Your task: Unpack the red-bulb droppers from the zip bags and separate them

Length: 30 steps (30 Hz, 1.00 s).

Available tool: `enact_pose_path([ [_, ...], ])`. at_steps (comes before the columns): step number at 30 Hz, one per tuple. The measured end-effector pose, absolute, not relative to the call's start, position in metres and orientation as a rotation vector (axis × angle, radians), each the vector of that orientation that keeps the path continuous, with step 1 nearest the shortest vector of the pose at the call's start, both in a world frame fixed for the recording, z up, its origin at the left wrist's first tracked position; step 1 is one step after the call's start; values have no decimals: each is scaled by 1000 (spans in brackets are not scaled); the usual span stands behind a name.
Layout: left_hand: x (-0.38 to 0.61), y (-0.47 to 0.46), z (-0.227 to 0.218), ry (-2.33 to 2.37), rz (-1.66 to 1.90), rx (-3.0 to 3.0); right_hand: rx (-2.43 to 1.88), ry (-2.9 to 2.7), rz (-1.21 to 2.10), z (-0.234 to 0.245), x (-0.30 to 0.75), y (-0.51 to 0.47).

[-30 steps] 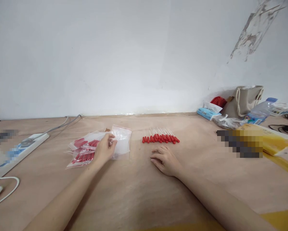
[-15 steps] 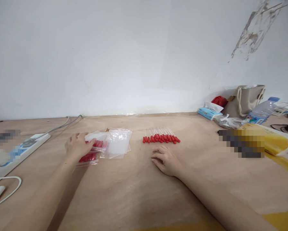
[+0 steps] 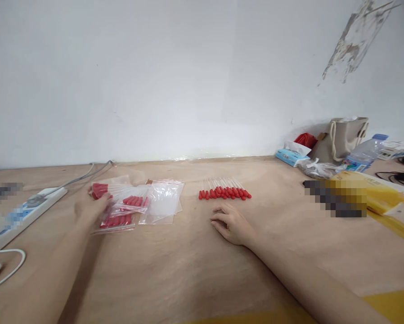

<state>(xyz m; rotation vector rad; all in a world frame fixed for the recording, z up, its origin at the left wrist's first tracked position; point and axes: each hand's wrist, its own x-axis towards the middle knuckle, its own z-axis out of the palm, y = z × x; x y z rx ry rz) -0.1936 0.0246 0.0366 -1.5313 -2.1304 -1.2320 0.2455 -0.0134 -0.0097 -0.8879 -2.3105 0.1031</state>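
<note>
The left hand (image 3: 91,206) touches the full bags (image 3: 124,192) at its three o'clock; I can't tell if it grips. The right hand (image 3: 231,225) lies loose, holding nothing, red-tipped sticks (image 3: 226,193) at its twelve o'clock, flat bags (image 3: 161,203) at ten.

The left hand (image 3: 89,209) has let go of the empty bags (image 3: 162,204) and swung toward nine o'clock, to the outer edge of the filled bags (image 3: 120,219). The top empty bag, pinched a second ago, now lies flat. The red bunch (image 3: 99,191) has shifted toward ten o'clock.
</note>
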Motion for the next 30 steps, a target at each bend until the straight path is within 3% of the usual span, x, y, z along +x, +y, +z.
enact_pose_path([
  [5,-135,-4,64,-1858,-1144,-1406,-866,-2300,107,-10,245,-13],
  [10,-48,-40,56,-1301,-758,-2317,-858,-2243,184,-9,243,-15],
  [14,5,-58,31,-998,-583,-2557,-914,-2169,277,-7,240,-23],
  [17,26,-62,18,-1025,-503,-2548,-909,-2201,209,-5,236,-28],
  [24,37,-65,11,-1244,-570,-2601,-612,-2340,-295,-4,232,-26],
  [30,36,-64,26,-1351,-835,-2903,-601,-2298,-343,-6,237,-23],
])
